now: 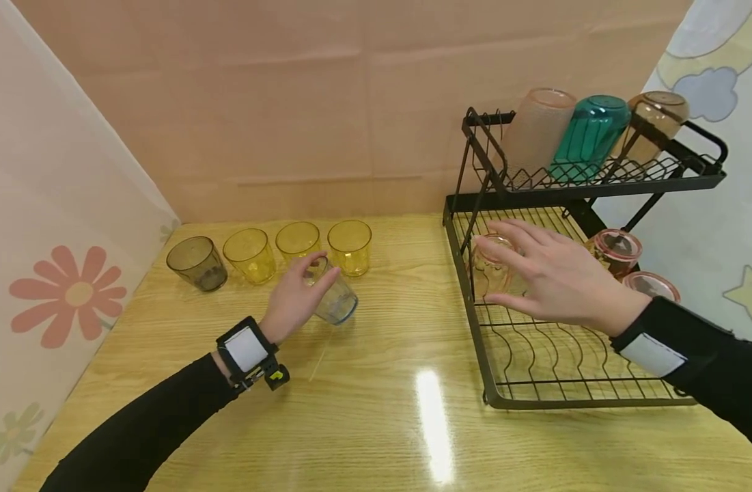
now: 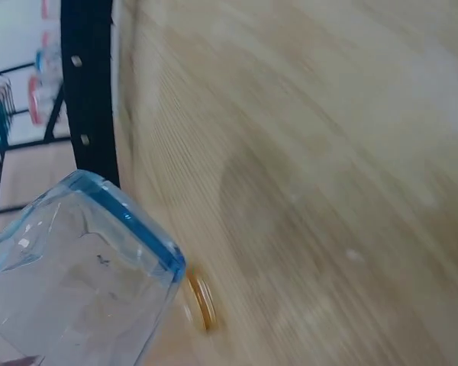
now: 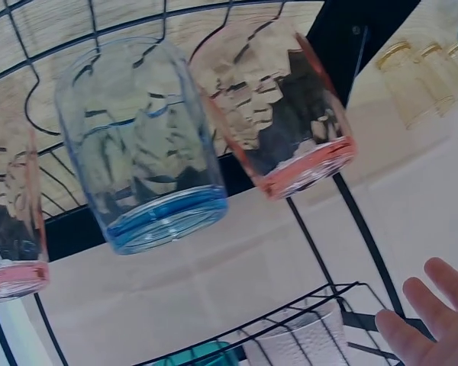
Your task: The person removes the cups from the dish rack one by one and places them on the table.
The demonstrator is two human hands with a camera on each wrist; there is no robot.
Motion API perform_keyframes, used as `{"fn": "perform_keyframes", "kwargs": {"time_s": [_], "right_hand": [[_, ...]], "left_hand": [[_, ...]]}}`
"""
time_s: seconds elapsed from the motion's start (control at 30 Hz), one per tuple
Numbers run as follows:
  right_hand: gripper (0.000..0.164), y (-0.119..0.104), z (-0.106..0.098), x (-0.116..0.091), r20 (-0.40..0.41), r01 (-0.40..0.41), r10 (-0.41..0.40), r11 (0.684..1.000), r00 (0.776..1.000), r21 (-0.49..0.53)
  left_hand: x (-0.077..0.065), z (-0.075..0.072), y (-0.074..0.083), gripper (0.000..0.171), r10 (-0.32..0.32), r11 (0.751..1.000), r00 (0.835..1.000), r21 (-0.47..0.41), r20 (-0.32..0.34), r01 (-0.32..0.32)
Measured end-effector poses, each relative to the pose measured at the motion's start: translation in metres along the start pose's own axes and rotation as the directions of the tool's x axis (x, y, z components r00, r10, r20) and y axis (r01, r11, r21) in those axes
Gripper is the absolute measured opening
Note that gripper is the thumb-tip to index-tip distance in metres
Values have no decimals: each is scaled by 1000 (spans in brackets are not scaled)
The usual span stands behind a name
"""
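My left hand (image 1: 294, 295) grips a clear glass (image 1: 337, 302) with a bluish base, near its rim between thumb and fingers. The glass is tilted; its blue base (image 2: 130, 217) shows large in the left wrist view. Just behind it stand yellow glasses (image 1: 351, 256). Over the lower tier of a black dish rack (image 1: 488, 369), my right hand (image 1: 544, 273) is spread, with nothing held. Beneath and beside its fingers is a clear pinkish glass (image 1: 488, 263), partly hidden. The right wrist view shows a blue-based glass (image 3: 145, 152) upside down between two pink-based ones.
A grey-brown glass (image 1: 197, 263) stands at the left end of the row. The rack's upper tier holds a pale pink textured glass (image 1: 538, 133), a teal glass (image 1: 591, 140) and an amber glass (image 1: 655, 126), all inverted. More pink-based glasses (image 1: 618, 246) sit at the rack's right side.
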State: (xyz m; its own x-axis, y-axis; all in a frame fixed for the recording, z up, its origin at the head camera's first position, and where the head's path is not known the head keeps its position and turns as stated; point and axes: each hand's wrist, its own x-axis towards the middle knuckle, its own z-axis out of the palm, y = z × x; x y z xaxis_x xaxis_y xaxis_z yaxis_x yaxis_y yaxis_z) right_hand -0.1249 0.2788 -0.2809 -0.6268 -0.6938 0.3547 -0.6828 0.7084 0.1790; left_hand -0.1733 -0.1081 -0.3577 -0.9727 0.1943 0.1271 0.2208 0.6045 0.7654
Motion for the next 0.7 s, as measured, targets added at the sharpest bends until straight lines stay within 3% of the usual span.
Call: {"fn": "perform_keyframes", "kwargs": {"time_s": [0.23, 0.47, 0.57, 0.7], "right_hand": [[82, 9, -2, -8, 73, -62, 64, 998, 995, -32], [84, 17, -7, -15, 99, -105, 110, 993, 989, -58], [85, 21, -10, -21, 97, -133, 138, 990, 986, -57], [86, 26, -12, -33, 87, -168, 174, 983, 981, -72]], "left_hand": [[-11, -29, -28, 67, 9, 978, 999, 208, -45, 0], [-26, -58, -58, 63, 153, 891, 978, 448, -144, -74], [-29, -72, -68, 61, 167, 863, 967, 503, -192, -49], [-32, -90, -80, 61, 125, 853, 964, 522, -236, 18]]}}
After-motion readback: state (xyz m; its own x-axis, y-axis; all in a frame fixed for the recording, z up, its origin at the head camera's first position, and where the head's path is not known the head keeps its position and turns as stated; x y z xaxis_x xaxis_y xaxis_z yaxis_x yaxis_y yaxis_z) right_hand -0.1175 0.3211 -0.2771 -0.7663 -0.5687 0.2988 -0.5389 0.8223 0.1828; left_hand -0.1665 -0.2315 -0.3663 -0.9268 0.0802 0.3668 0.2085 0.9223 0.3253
